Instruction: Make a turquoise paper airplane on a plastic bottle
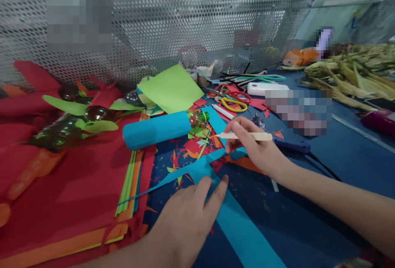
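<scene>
My right hand [251, 146] pinches a slim cream-coloured pen [259, 136] with its tip pointing left, over blue paper and scraps. My left hand [188, 214] lies with fingers stretched out on a long blue paper strip [243, 231], which runs toward the lower right. Across the strip's upper end is a narrow, tapering blue paper piece [182, 171]. Just beyond my hands, a plastic bottle [197, 118] with a green neck lies on its side, wrapped in blue paper [157, 129].
Red sheets [77, 190] and bottle models [98, 112] with paper wings occupy the left. Behind are a green sheet [171, 89], yellow-handled scissors [234, 104] and a white device [267, 89]. A blue corded tool [293, 145] and dry husks [348, 70] are at right.
</scene>
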Motion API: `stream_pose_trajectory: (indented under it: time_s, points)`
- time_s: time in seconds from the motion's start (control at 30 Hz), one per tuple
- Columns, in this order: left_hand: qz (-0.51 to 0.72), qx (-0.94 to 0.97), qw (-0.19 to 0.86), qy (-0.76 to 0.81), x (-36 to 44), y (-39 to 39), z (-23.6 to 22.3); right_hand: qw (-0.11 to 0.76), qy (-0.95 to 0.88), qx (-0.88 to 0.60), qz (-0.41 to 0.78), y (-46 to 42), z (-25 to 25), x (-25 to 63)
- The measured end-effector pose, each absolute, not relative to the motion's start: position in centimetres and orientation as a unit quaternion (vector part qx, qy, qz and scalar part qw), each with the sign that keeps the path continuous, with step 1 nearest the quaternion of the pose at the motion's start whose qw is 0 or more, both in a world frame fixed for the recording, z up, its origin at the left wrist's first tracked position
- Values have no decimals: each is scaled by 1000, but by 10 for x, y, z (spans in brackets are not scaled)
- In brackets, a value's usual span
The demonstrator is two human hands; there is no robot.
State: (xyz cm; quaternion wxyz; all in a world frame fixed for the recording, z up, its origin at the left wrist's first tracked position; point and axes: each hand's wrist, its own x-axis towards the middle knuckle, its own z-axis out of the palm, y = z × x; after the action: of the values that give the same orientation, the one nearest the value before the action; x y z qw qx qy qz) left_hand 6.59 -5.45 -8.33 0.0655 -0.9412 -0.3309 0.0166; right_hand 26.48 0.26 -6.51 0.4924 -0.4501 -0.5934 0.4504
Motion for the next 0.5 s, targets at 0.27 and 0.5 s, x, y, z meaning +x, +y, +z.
stream_pose_trajectory:
  time_s: [0.27, 0.5]
  points:
    - [-18, -952, 29, -305, 67, -58, -66, 455, -631, -489, 395, -4, -71, 263]
    - [-23, -936, -88, -341, 58, -43, -32, 448, -549, -508, 489, -4, -66, 265]
